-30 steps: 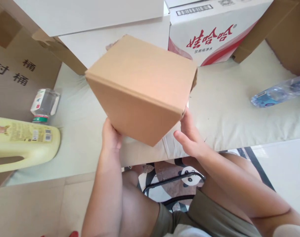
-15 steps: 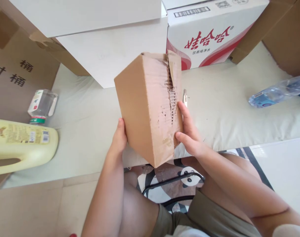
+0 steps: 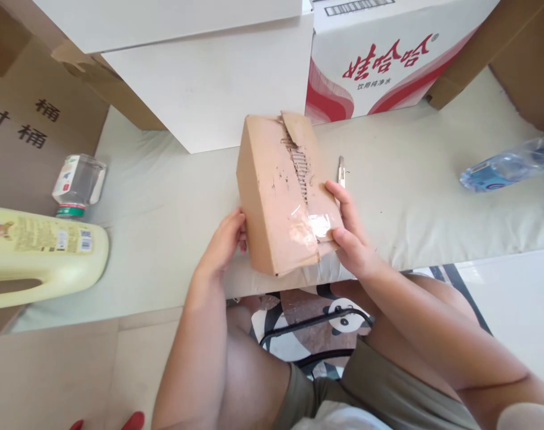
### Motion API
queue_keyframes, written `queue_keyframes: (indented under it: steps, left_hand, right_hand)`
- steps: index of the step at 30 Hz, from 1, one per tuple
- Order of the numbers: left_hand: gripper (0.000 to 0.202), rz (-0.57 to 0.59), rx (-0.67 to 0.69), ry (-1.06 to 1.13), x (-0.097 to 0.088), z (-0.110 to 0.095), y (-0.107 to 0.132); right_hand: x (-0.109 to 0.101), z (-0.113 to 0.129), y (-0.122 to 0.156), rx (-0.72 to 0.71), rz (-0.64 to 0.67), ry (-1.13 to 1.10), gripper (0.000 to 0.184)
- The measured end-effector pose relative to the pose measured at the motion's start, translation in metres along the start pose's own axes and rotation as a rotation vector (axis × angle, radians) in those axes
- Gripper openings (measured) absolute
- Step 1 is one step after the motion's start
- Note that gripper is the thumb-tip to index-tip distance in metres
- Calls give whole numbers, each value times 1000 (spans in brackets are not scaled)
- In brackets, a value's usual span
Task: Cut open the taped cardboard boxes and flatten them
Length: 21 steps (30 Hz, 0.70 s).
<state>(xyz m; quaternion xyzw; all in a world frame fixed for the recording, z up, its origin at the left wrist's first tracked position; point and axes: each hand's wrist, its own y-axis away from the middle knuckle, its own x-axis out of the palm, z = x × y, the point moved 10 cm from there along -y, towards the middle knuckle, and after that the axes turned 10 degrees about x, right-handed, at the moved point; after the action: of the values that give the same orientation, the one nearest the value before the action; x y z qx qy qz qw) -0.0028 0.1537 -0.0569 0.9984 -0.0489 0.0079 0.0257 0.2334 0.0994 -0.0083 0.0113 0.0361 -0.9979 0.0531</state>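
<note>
A small brown cardboard box (image 3: 272,197) sits near the front edge of a pale padded surface (image 3: 164,209), held between both my hands. Its top shows a torn, taped seam with ripped corrugation. My left hand (image 3: 224,242) presses against the box's left side, fingers curled on it. My right hand (image 3: 347,230) grips the right side, thumb on the taped flap. A small metal cutter (image 3: 341,170) lies on the surface just beyond my right fingers.
A large white box (image 3: 209,77) and a red-and-white printed carton (image 3: 388,60) stand behind. A yellow jug (image 3: 43,254) and a small jar (image 3: 77,185) lie at left, a plastic water bottle (image 3: 509,164) at right. Brown cartons flank both sides.
I have turned the box over, so its torn taped seam faces up, and lowered it onto the padded surface. Both hands stayed on its sides.
</note>
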Motion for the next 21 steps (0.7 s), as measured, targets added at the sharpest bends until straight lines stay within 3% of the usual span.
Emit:
queue_keyframes:
  steps: [3, 4, 5, 7, 9, 10, 12, 14, 18, 21]
  left_hand:
    - [28, 292, -215, -209, 18, 14, 12]
    - [26, 309, -214, -276, 16, 14, 13]
    - [25, 258, -170, -332, 9, 10, 9]
    - [37, 14, 6, -356, -15, -8, 1]
    - [57, -242, 251, -220, -37, -30, 1]
    - [64, -307, 369, -125, -43, -40, 3]
    - [74, -324, 548, 10, -43, -56, 8]
    - [75, -289, 624, 27, -37, -68, 12]
    - [64, -250, 568, 50, -26, -74, 14]
    - [63, -289, 547, 70, -26, -75, 16]
  right_hand:
    - [-5, -5, 0, 50, -11, -14, 78]
    - [-4, -7, 0, 67, 7, -20, 76]
    - [-1, -8, 0, 79, 33, -29, 73]
    - [8, -8, 2, 78, 98, -67, 65]
    - [20, -7, 6, 73, 175, -123, 59]
    - [26, -7, 7, 78, 214, -146, 56]
    - [36, -8, 11, 102, 263, -163, 57]
    - [41, -10, 12, 131, 273, -147, 61]
    - [42, -11, 12, 146, 264, -120, 68]
    - [42, -12, 11, 124, 280, -143, 65]
